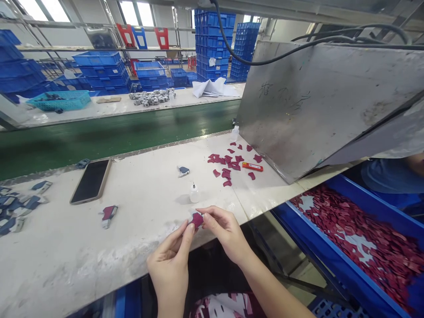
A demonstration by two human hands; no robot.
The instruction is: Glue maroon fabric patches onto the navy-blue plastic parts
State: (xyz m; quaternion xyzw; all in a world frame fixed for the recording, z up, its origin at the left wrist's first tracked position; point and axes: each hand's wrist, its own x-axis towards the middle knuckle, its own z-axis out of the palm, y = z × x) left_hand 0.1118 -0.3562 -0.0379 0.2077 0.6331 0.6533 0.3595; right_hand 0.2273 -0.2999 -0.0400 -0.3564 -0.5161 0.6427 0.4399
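Note:
Over the front edge of the table, my left hand (174, 258) and my right hand (228, 232) pinch one small part with a dark red face (196, 219) between thumbs and fingertips. A pale grey edge of that part shows; the rest is behind my fingers. Just beyond my hands stands a small white dropper bottle (194, 193) with a thin dark tip. Farther back lies a blue and grey part (183, 171). To the left is a similar part with a red face (108, 215). Loose dark red pieces (228, 163) lie scattered to the right, beside a red-orange lighter-like object (252, 167).
A phone (91, 181) and several blue-grey parts (15, 205) lie at left. A metal panel (308, 106) rises at right, near another white bottle (235, 133). A blue bin (331, 229) holds many red pieces; another person's sleeve (391, 174) is beyond. A green belt (132, 130) runs behind.

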